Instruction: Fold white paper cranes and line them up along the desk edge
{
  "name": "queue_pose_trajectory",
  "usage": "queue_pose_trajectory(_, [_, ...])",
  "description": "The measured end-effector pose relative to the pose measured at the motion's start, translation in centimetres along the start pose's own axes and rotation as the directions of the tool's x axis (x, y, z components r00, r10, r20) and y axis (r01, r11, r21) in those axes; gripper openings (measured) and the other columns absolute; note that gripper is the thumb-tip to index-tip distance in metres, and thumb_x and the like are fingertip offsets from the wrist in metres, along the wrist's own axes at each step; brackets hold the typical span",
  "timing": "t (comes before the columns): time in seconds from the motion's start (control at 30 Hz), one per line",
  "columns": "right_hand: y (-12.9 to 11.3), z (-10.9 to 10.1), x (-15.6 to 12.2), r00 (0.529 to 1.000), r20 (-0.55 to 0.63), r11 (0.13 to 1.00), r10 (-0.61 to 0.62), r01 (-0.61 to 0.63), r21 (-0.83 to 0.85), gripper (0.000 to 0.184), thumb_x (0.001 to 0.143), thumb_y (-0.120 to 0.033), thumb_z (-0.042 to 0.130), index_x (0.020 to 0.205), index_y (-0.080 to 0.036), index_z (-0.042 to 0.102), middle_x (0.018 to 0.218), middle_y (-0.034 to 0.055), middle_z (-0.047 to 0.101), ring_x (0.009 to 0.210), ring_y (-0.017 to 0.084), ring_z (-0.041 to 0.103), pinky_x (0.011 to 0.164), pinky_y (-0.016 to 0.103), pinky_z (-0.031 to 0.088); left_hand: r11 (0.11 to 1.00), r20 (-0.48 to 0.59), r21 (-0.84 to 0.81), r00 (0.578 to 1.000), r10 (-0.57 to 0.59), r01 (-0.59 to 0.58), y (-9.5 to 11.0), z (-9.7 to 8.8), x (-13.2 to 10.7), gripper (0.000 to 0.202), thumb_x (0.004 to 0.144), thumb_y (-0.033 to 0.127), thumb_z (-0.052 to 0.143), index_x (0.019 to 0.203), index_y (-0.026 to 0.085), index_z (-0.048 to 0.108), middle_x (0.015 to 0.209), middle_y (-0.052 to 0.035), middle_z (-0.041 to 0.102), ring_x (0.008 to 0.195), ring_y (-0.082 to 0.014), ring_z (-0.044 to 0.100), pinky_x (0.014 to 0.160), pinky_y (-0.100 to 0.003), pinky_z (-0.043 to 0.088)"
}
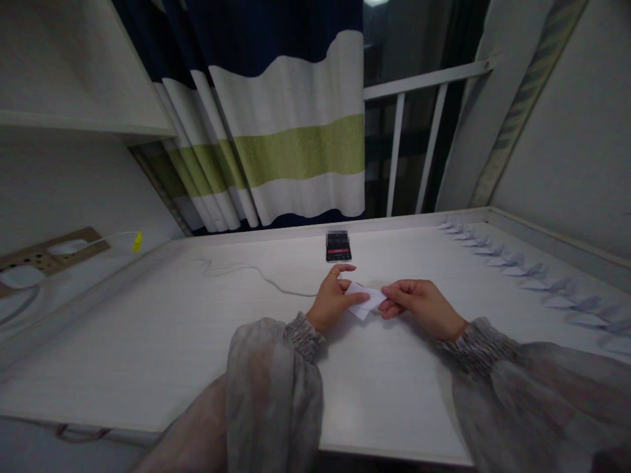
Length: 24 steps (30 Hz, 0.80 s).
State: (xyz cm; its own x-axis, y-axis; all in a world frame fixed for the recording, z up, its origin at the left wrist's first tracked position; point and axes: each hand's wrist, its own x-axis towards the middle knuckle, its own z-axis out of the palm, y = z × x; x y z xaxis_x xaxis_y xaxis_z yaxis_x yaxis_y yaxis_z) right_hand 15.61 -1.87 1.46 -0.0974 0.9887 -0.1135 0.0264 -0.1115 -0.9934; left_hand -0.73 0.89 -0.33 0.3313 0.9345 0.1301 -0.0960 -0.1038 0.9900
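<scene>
My left hand (333,299) and my right hand (421,304) meet over a small folded piece of white paper (365,301) on the white table (197,341). Both hands pinch the paper, the left at its left side, the right at its right end. A ring shows on a finger of my left hand. Grey, loose sleeves cover both my forearms.
A dark phone (338,248) lies just beyond my hands. A white cable (246,269) snakes across the table to the left. Several folded paper shapes (513,269) line the right edge. A power strip (49,256) sits at the left; a striped curtain (296,131) hangs behind.
</scene>
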Motion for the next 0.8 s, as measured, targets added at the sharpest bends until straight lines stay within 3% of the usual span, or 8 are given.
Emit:
queue_pose_trajectory(0.13, [0.0, 0.0, 0.1, 0.999, -0.047, 0.999, 0.017, -0.019, -0.031, 0.014, 0.070, -0.017, 0.061, 0.057, -0.011, 0.057, 0.053, 0.0041, 0.064, 0.041, 0.008, 0.057, 0.044, 0.017, 0.046, 1.000, 0.008, 0.006, 1.000, 0.003, -0.003, 0.1, -0.1, 0.1, 0.057, 0.055, 0.017, 0.070, 0.101, 0.018, 0.035, 0.056, 0.0042, 0.058, 0.045, -0.0083, 0.051, 0.047, -0.020, 0.038])
queue_pose_trajectory(0.33, [0.4, -1.4, 1.0, 0.985, -0.101, 0.986, -0.141, 0.130, -0.107, 0.030, 0.067, -0.041, 0.059, 0.056, -0.014, 0.052, 0.054, 0.0010, 0.059, 0.044, 0.009, 0.054, 0.048, 0.022, 0.045, 0.995, 0.008, 0.070, 0.998, -0.065, 0.064, -0.2, -1.1, 0.3, 0.061, 0.052, 0.017, 0.071, 0.101, 0.017, 0.035, 0.057, 0.0037, 0.057, 0.046, -0.0099, 0.053, 0.048, -0.022, 0.040])
queue_pose_trajectory(0.43, [0.6, -1.1, 0.8, 0.978, 0.046, 0.948, -0.204, 0.209, -0.239, 0.034, 0.069, -0.046, 0.054, 0.057, -0.014, 0.051, 0.056, -0.0012, 0.054, 0.049, 0.008, 0.049, 0.049, 0.021, 0.040, 0.992, 0.103, 0.092, 0.990, -0.094, 0.085, -0.6, -0.9, 0.2, 0.065, 0.050, 0.016, 0.073, 0.102, 0.018, 0.034, 0.062, 0.0029, 0.057, 0.049, -0.0096, 0.054, 0.048, -0.021, 0.041])
queue_pose_trajectory(0.57, [1.2, 0.0, 0.3, 0.941, 0.269, 0.884, -0.204, 0.295, -0.363, 0.031, 0.069, -0.043, 0.053, 0.058, -0.014, 0.049, 0.051, -0.0049, 0.041, 0.049, 0.007, 0.036, 0.046, 0.021, 0.028, 0.995, 0.203, 0.098, 0.978, -0.050, 0.030, -0.9, 0.1, -0.2, 0.065, 0.046, 0.014, 0.074, 0.100, 0.020, 0.038, 0.074, 0.0039, 0.052, 0.051, -0.0047, 0.052, 0.048, -0.017, 0.041])
queue_pose_trajectory(0.63, [1.4, 0.2, 0.3, 0.937, 0.295, 0.881, -0.184, 0.291, -0.373, 0.031, 0.070, -0.043, 0.050, 0.058, -0.014, 0.047, 0.051, -0.0055, 0.038, 0.048, 0.006, 0.032, 0.045, 0.021, 0.024, 0.996, 0.219, 0.080, 0.975, -0.047, 0.031, -0.7, 0.4, -0.3, 0.067, 0.045, 0.011, 0.075, 0.101, 0.021, 0.039, 0.078, 0.0040, 0.050, 0.052, -0.0038, 0.052, 0.048, -0.016, 0.041])
queue_pose_trajectory(0.8, [1.5, -0.3, 0.6, 0.956, 0.217, 0.895, -0.197, 0.266, -0.358, 0.032, 0.071, -0.045, 0.046, 0.060, -0.015, 0.044, 0.051, -0.0056, 0.037, 0.046, 0.006, 0.031, 0.043, 0.021, 0.022, 0.997, 0.224, -0.009, 0.972, -0.077, 0.081, -0.1, -0.3, -0.1, 0.069, 0.048, 0.009, 0.073, 0.106, 0.021, 0.037, 0.076, 0.0024, 0.054, 0.055, -0.0079, 0.057, 0.051, -0.020, 0.044])
